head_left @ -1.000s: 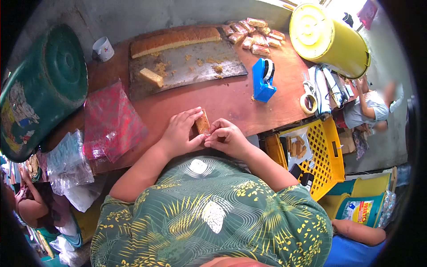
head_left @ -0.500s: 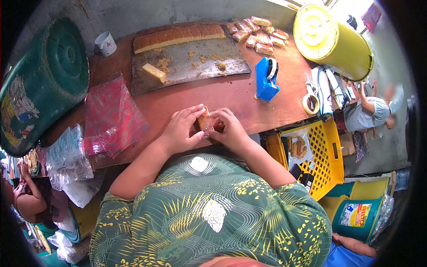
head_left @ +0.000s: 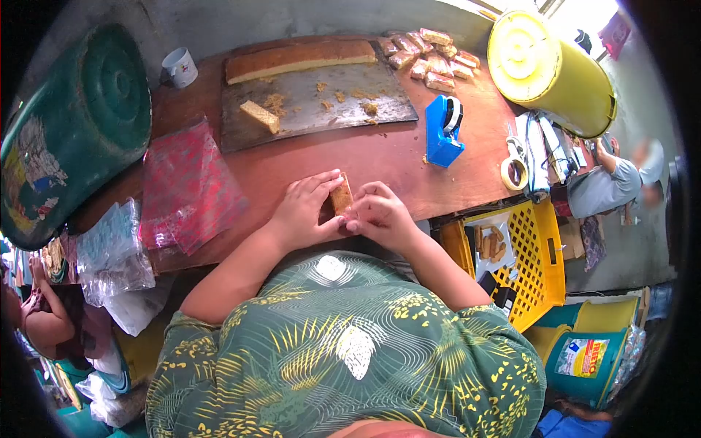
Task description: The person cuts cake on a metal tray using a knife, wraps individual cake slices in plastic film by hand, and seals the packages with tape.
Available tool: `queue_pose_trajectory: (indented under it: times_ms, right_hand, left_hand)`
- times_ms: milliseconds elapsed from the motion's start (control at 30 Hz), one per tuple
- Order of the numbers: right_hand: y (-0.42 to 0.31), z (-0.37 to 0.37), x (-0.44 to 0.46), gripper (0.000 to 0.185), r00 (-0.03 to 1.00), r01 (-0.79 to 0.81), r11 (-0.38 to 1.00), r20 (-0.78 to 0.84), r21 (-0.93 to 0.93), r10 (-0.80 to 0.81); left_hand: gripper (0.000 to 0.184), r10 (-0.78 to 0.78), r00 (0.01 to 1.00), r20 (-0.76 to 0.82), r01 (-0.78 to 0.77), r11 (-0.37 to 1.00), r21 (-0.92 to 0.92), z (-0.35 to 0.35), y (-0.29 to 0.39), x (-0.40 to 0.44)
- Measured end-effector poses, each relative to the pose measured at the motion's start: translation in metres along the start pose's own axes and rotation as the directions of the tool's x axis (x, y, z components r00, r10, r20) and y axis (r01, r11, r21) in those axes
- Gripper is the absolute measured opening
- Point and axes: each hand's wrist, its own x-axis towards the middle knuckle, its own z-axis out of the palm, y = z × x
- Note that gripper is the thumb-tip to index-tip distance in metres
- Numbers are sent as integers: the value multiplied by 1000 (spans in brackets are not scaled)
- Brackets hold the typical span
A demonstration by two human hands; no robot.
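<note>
My left hand [head_left: 307, 208] is closed around the left side of a cake slice [head_left: 341, 196] at the table's near edge. The slice seems to be in clear wrapping. My right hand [head_left: 381, 214] pinches at the slice's lower right end with thumb and fingers; whatever lies between them is too small to make out. Beyond my hands is a metal tray [head_left: 314, 102] with a long row of cake [head_left: 299, 58], one loose slice [head_left: 260, 117] and crumbs. A blue tape dispenser [head_left: 443, 135] stands right of the tray.
Wrapped slices [head_left: 431, 55] are piled at the back. Red plastic sheets [head_left: 188, 186] and clear bags [head_left: 113, 244] lie left, near a green bin [head_left: 80, 131] and a mug [head_left: 179, 68]. A yellow bin [head_left: 551, 69], tape roll [head_left: 514, 174] and yellow crate [head_left: 537, 255] are right. Other people are at both sides.
The fingers of my right hand have shifted at the slice's end, opening out and pinching again. My left hand keeps its hold. The view has moved slightly.
</note>
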Motion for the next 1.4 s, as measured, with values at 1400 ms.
queue_pose_trajectory:
  times_ms: [1400]
  right_hand:
    - [97,-169,5,36,365,-770,506,-381,389,849]
  left_hand:
    - [41,-48,988,-148,35,996,-87,7,-2,9]
